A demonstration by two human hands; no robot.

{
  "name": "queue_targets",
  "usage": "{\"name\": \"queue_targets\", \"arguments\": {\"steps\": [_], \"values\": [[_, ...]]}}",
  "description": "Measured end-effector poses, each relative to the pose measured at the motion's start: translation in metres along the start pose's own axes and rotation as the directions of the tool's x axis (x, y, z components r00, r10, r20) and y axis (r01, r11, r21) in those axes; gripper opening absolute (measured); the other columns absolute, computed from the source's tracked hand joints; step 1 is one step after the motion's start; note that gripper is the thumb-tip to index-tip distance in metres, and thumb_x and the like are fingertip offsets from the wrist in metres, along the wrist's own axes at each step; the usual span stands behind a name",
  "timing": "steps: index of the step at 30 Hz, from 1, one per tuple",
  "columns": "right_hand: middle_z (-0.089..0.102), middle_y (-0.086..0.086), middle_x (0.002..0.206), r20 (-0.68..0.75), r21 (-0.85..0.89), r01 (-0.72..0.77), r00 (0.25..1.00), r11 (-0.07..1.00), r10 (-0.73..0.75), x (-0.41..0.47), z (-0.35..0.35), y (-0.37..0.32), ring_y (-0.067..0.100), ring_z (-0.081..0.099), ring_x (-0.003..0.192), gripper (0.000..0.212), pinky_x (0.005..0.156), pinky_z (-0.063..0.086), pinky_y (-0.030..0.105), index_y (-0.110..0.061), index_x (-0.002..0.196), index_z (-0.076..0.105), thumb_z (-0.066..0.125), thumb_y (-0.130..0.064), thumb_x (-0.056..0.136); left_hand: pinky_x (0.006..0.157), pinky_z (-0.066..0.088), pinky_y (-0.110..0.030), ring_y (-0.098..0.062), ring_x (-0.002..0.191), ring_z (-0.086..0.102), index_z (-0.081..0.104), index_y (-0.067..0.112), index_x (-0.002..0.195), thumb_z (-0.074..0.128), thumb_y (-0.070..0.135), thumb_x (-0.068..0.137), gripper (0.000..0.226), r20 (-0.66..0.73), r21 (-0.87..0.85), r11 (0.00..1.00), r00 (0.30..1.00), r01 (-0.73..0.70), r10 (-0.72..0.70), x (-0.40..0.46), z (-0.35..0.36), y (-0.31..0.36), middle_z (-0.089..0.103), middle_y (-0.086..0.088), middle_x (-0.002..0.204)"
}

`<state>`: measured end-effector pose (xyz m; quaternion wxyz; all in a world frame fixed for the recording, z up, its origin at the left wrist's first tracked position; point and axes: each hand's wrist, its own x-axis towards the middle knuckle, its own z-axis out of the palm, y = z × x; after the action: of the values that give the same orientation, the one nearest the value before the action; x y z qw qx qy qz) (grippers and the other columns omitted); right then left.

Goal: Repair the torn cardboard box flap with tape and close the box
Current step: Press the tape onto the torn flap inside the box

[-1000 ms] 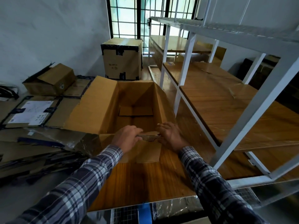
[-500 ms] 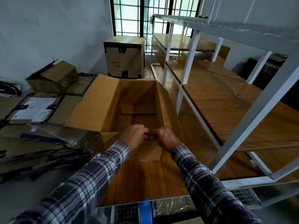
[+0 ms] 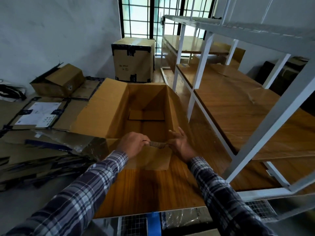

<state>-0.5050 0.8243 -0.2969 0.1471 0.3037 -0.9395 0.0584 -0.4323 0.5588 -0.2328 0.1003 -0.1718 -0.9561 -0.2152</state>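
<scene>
Now left hand [image 3: 132, 144] pinches the tape strip [image 3: 157, 144]; right hand [image 3: 179, 143], fingers spread, grips its other end.

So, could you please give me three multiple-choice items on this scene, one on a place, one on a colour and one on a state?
1. Where is the sealed box?
A. Under the window, beyond the open box
B. On the shelf
C. In the person's lap

2. What colour is the shelf frame?
A. Red
B. White
C. Green

3. How is the open box now?
A. Taped shut
B. Crushed flat
C. Open, flaps spread

Answers:
1 A, it stands on the floor below the barred window.
2 B, its posts and rails are white.
3 C, its inside shows while the left hand and right hand hold a strip at its near edge.
</scene>
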Motion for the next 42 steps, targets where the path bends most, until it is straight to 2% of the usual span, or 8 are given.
{"name": "queue_targets", "arguments": {"steps": [4,10,13,15,20,26,34,42], "values": [[0.069,0.015,0.135,0.057,-0.008,-0.023,0.998,1.0,0.023,-0.006,-0.013,0.003,0.044,0.05,0.138,0.037,0.125,0.016,0.058,-0.02,0.113,0.083,0.086,-0.006,0.078,0.094,0.052,-0.023,-0.003,0.105,0.066,0.075,0.029,0.117,0.064,0.029,0.1,0.02,0.021,-0.024,1.0,1.0,-0.002,0.003,0.0,-0.003,-0.005,0.075,0.012,0.114],[0.03,0.008,0.169,0.186,0.049,-0.088,0.98,0.995,0.077,-0.007,-0.048,-0.026,0.027,0.007,0.161,0.037,0.131,0.002,0.052,-0.025,0.141,0.062,0.058,-0.026,0.104,0.093,0.054,-0.026,0.0,0.103,0.064,0.074,0.031,0.121,0.065,0.03,0.1,0.023,0.019,-0.034,0.999,1.0,-0.005,0.006,-0.007,-0.009,-0.011,0.074,0.015,0.114],[0.062,0.009,0.143,0.085,0.143,-0.048,0.996,0.989,0.036,-0.004,-0.056,-0.042,0.026,0.041,0.148,0.04,0.13,0.016,0.052,-0.02,0.141,0.061,0.06,-0.034,0.103,0.096,0.05,-0.028,-0.003,0.11,0.059,0.069,0.033,0.125,0.067,0.032,0.097,0.028,0.023,0.029,0.996,0.997,-0.079,0.079,0.0,-0.007,0.007,0.068,0.015,0.118],[0.071,0.002,0.116,0.024,0.157,0.012,1.0,0.988,-0.015,-0.003,-0.058,-0.058,0.021,0.063,0.116,0.025,0.117,0.039,0.052,-0.02,0.124,0.068,0.059,-0.029,0.103,0.091,0.05,-0.03,-0.008,0.106,0.057,0.069,0.031,0.118,0.063,0.027,0.099,0.021,0.019,0.109,0.988,0.994,-0.111,0.109,0.003,-0.002,0.022,0.065,0.012,0.112],[0.066,-0.001,0.111,0.015,0.349,-0.088,0.996,0.933,0.089,-0.003,-0.059,-0.074,0.011,0.063,0.091,0.02,0.083,0.057,0.029,-0.022,0.122,0.064,0.054,-0.018,0.104,0.076,0.053,-0.031,-0.01,0.086,0.052,0.067,0.028,0.108,0.058,0.019,0.101,0.015,-0.045,0.179,0.983,0.998,-0.044,0.053,0.004,0.013,0.038,0.057,0.01,0.093],[0.065,-0.001,0.102,0.048,0.268,-0.085,0.996,0.96,0.075,-0.005,-0.049,-0.064,0.014,0.058,0.086,0.017,0.078,0.059,0.037,-0.025,0.115,0.063,0.051,-0.027,0.102,0.079,0.05,-0.031,-0.01,0.09,0.054,0.068,0.029,0.109,0.059,0.025,0.101,0.013,0.026,0.145,0.985,0.996,-0.094,0.091,0.006,0.005,0.023,0.058,0.011,0.096],[0.055,0.004,0.137,0.291,0.284,-0.342,0.921,0.895,0.26,-0.002,-0.025,-0.042,0.03,0.055,0.13,0.025,0.112,0.045,0.05,-0.044,0.117,0.057,0.04,-0.05,0.099,0.08,0.049,-0.027,-0.006,0.09,0.052,0.068,0.031,0.106,0.058,0.024,0.102,0.013,0.029,0.121,0.99,0.997,-0.069,0.066,0.003,0.004,0.017,0.058,0.012,0.097],[0.012,0.005,0.174,0.351,0.186,-0.317,0.906,0.93,0.238,-0.012,-0.072,-0.055,0.032,-0.007,0.161,0.031,0.13,-0.003,0.054,-0.029,0.137,0.063,0.048,-0.029,0.11,0.079,0.037,-0.025,-0.008,0.092,0.054,0.072,0.027,0.107,0.058,0.021,0.102,0.015,0.031,0.077,0.996,0.999,-0.044,0.041,-0.003,-0.003,0.003,0.063,0.009,0.097]]}}
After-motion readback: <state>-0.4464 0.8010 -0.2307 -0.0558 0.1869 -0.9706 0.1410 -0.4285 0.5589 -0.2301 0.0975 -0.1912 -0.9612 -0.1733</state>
